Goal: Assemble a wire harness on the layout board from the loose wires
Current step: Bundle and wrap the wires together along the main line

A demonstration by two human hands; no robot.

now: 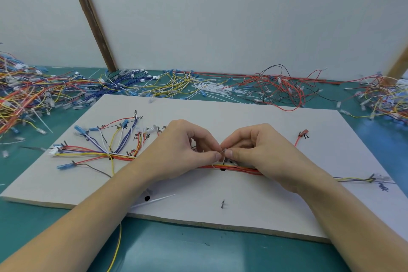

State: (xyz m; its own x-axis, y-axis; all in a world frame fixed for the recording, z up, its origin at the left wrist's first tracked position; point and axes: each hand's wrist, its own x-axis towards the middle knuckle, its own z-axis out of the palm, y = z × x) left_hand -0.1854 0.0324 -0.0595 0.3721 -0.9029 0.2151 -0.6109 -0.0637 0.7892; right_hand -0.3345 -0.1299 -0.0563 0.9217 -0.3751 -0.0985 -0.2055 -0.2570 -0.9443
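Both hands (183,146) (254,148) pinch thin white tie (224,155).

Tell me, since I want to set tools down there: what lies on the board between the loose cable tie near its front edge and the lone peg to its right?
In the head view, only bare board shows between the cable tie and the peg.
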